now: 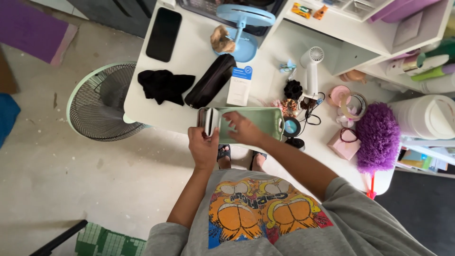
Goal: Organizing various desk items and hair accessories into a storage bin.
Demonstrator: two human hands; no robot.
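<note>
The person stands at the edge of a white table (189, 52), head bent over a pale green tray (265, 121) that sits at the table's near rim. The left hand (203, 144) is clenched around a small white flat thing (210, 121) held upright at the tray's left end; whether it is a pouch or a folded card I cannot tell. The right hand (241, 128) lies over the tray's near wall with fingers loosely curled and touching the tray; it grips nothing that I can see.

Judged from this, the step is placing or pulling the white thing at the tray's left end. To do it well, keep the right hand pressing the tray so it does not slide off the rim, and keep the white thing upright while the left hand moves it.

Packages and labels, all placed from the tray:
- Just behind it: a white upright box (239, 86) with a blue square patch at its top.
- Behind and to the left: a black oblong pouch (211, 80) and a black cloth (163, 85).
- Far behind, left: a black phone (163, 33), face dark.
- To the right: a small pink box (344, 144), then a purple fluffy duster (377, 137).
- Right and behind: a white hair dryer (311, 66).
- Left, on the floor: a pale green fan (102, 102).
</note>
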